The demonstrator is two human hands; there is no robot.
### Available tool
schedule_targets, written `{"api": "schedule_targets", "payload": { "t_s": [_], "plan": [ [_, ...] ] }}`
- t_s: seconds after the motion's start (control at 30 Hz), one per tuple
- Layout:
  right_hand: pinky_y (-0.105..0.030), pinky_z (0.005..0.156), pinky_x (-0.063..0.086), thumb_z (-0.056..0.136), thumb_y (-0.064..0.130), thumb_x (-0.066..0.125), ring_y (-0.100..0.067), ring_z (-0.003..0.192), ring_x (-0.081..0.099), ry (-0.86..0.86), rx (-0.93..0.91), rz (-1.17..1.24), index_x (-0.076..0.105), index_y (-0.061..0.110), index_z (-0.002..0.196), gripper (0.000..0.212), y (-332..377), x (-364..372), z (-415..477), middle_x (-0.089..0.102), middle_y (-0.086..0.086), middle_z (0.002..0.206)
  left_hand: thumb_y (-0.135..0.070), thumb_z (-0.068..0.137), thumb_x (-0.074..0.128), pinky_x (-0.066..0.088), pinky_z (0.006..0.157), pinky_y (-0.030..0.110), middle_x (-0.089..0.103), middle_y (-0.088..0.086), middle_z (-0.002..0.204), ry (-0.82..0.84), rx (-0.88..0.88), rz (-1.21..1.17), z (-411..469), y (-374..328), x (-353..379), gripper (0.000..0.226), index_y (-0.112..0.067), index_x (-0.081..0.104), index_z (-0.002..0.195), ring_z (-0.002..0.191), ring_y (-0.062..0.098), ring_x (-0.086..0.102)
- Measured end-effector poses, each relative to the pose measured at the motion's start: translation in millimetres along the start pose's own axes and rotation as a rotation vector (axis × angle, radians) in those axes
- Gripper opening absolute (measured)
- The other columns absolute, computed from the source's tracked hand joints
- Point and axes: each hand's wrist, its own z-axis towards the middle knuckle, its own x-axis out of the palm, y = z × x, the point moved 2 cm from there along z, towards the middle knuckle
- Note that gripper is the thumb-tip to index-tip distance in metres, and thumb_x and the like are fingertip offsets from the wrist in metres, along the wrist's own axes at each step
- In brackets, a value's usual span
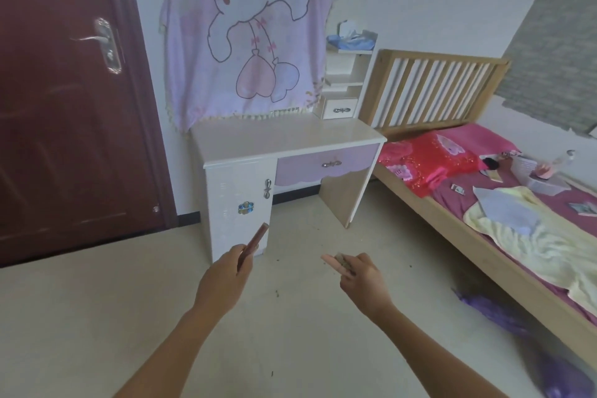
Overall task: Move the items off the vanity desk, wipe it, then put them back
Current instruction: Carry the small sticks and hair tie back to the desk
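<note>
My left hand (pixel 226 273) pinched a slim reddish stick (pixel 256 240), its long axis pointing up and away toward the vanity desk (pixel 284 136). The desk stood ahead of both hands, nearer my left. My right hand (pixel 363 276) gripped a small brownish piece (pixel 341 259).

Both bare arms reach fwd. L hand (pixel 226 271) grips a thin reddish stick (pixel 256 237), tilted up-right. R hand (pixel 361 278) pinches a small brownish item (pixel 343 260), fingers (pixel 329 261) pointing left.

Vanity desk (pixel 284 136) stands between door (pixel 64 90) and bed (pixel 504 220).
</note>
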Motion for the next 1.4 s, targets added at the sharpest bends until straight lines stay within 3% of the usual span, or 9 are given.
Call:
{"api": "schedule_targets", "payload": {
  "t_s": [0.2,0.3,0.43,0.5,0.67,0.83,0.97,1.23,1.4],
  "plan": [
    [-0.028,0.069,0.046,0.078,0.0,0.054,-0.001,0.059,0.047,0.04,-0.021,0.001,0.066,0.014,0.1,0.029,-18.1,18.6,90.8,0.041,0.017,0.075,-0.033,0.095,0.037,0.037,0.054,0.029,0.05,-0.002,0.064,0.015,-0.067,0.029,77.9,11.3,24.0,0.022,-0.02,0.055,0.098,0.058,0.017,0.051],
    [-0.033,0.074,0.051,0.077,0.0,0.053,-0.01,0.073,0.059,0.058,-0.065,0.052,0.066,0.019,0.101,0.033,-32.8,24.6,156.5,0.062,0.001,0.095,-0.032,0.095,0.037,0.037,0.055,0.029,0.05,-0.005,0.065,-0.004,-0.061,0.037,131.6,1.7,35.2,0.021,-0.022,0.054,0.103,0.058,0.014,0.05],
    [-0.024,0.084,0.041,0.087,0.007,0.047,-0.01,0.092,0.05,0.16,-0.169,0.086,0.059,0.043,0.107,0.043,-34.8,12.7,241.1,0.053,0.002,0.112,-0.029,0.096,0.037,0.033,0.051,0.024,0.046,-0.008,0.063,-0.055,-0.056,0.052,205.0,-20.1,42.6,0.018,-0.022,0.053,0.102,0.053,0.008,0.044],
    [-0.028,0.086,0.04,0.088,0.007,0.044,-0.015,0.095,0.047,0.171,-0.201,0.114,0.06,0.035,0.116,0.042,-33.7,10.3,278.4,0.043,0.007,0.102,-0.03,0.096,0.039,0.034,0.052,0.025,0.048,-0.008,0.063,-0.104,-0.069,0.038,237.0,-26.4,42.5,0.019,-0.022,0.054,0.105,0.055,0.01,0.047],
    [-0.025,0.064,0.04,0.075,0.0,0.052,-0.012,0.06,0.043,0.096,-0.179,0.048,0.065,0.018,0.093,0.029,-24.7,35.8,353.4,0.039,0.011,0.073,-0.026,0.095,0.041,0.041,0.06,0.03,0.056,-0.005,0.069,-0.154,-0.17,0.001,286.4,-10.4,41.2,0.017,-0.026,0.055,0.103,0.064,0.016,0.056],
    [-0.023,0.064,0.039,0.076,0.004,0.049,-0.016,0.072,0.046,0.222,-0.306,0.008,0.061,0.025,0.106,0.039,5.5,80.9,421.0,0.054,-0.001,0.087,-0.024,0.095,0.043,0.041,0.059,0.03,0.06,0.004,0.07,-0.212,-0.206,-0.019,343.4,22.6,24.9,0.013,-0.025,0.054,0.1,0.064,0.019,0.058],
    [-0.023,0.065,0.04,0.078,0.005,0.05,-0.009,0.066,0.042,0.205,-0.325,0.03,0.062,0.025,0.106,0.036,43.4,106.2,481.3,0.046,0.009,0.079,-0.025,0.095,0.042,0.036,0.054,0.026,0.056,-0.002,0.067,-0.256,-0.21,0.003,405.1,48.5,1.8,0.01,-0.027,0.051,0.098,0.061,0.014,0.054],
    [-0.026,0.069,0.041,0.081,0.005,0.051,-0.022,0.07,0.05,0.197,-0.305,-0.024,0.058,0.018,0.116,0.038,102.5,153.3,586.8,0.036,0.008,0.081,-0.027,0.095,0.041,0.038,0.055,0.026,0.058,-0.003,0.071,-0.278,-0.217,-0.017,514.5,106.5,-33.7,0.016,-0.024,0.055,0.103,0.061,0.011,0.054],
    [-0.028,0.078,0.044,0.081,0.006,0.047,-0.02,0.083,0.056,0.407,-0.229,-0.11,0.059,0.023,0.112,0.038,99.8,209.5,601.9,0.043,0.002,0.089,-0.03,0.095,0.04,0.035,0.052,0.024,0.054,-0.004,0.069,-0.187,-0.286,0.013,542.1,156.3,-19.8,0.016,-0.025,0.054,0.103,0.058,0.009,0.05]
  ]
}}
